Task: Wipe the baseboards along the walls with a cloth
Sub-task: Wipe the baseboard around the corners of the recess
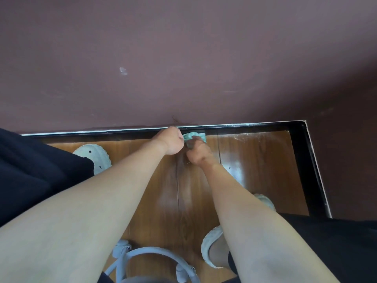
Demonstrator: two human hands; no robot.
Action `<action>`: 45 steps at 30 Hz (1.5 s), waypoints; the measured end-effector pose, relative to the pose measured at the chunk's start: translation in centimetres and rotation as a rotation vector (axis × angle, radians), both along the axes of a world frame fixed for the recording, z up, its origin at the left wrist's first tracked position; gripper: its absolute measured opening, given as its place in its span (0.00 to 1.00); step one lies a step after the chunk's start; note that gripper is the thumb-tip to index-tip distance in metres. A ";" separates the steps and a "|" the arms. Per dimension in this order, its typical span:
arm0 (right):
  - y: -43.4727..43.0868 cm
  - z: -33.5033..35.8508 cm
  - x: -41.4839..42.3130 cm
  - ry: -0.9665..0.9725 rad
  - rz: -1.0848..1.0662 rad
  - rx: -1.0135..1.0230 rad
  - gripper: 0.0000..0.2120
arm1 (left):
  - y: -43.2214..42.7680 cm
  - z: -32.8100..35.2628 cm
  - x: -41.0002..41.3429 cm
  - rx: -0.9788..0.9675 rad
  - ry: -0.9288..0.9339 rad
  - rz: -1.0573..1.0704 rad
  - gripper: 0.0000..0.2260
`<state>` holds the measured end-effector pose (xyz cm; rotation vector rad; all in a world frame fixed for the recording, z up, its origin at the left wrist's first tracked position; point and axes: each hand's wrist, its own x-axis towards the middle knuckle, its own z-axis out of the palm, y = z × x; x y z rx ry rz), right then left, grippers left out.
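A black baseboard [255,128] with a pale dusty top edge runs along the foot of a mauve wall and turns a corner at the right. A crumpled teal cloth [192,136] lies against it near the middle. My right hand [199,152] grips the cloth from below and holds it to the baseboard. Just left of the cloth, my left hand [170,140] is curled into a fist at the baseboard's top edge; whether it touches the cloth is hidden.
The floor [255,156] is glossy brown wood with dust near the corner. My feet in pale clogs [92,155] stand left and lower right. A white wheeled chair base [151,262] sits behind me at the bottom. The baseboard's side run [310,170] bounds the right.
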<state>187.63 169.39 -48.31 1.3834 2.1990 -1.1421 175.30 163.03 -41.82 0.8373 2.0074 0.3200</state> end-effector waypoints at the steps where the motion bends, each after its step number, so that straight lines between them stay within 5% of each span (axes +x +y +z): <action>1: -0.2 -0.1 -0.3 0.024 -0.001 -0.012 0.22 | -0.1 -0.1 -0.1 0.006 0.007 0.001 0.12; 9: 3.4 -0.1 2.8 0.109 -0.706 0.000 0.13 | -0.1 0.1 -0.4 0.006 0.009 -0.040 0.10; 17: 2.4 1.0 1.7 0.422 -0.848 -0.161 0.12 | 0.1 -0.2 0.1 -0.004 0.008 -0.057 0.09; 24: 5.4 2.5 3.8 0.541 -1.286 0.073 0.14 | 0.0 0.2 0.1 -0.013 -0.017 -0.057 0.10; 27: 5.3 2.5 3.5 0.512 -1.227 -0.038 0.14 | -0.1 0.2 0.2 -0.028 -0.032 -0.042 0.10; 32: 2.0 2.9 0.5 0.464 -0.785 -0.312 0.17 | 0.2 0.5 0.6 -0.015 -0.050 -0.004 0.13; 34: 2.0 2.9 0.5 0.396 -0.732 -0.263 0.14 | 0.4 1.0 0.8 0.001 -0.035 -0.024 0.12; 41: 5.5 2.4 4.1 0.409 -1.124 -0.109 0.14 | 0.4 2.3 0.9 0.023 -0.003 -0.050 0.12; 45: 3.9 2.6 2.7 0.396 -0.838 -0.133 0.16 | 0.2 2.1 1.1 0.009 0.003 -0.072 0.12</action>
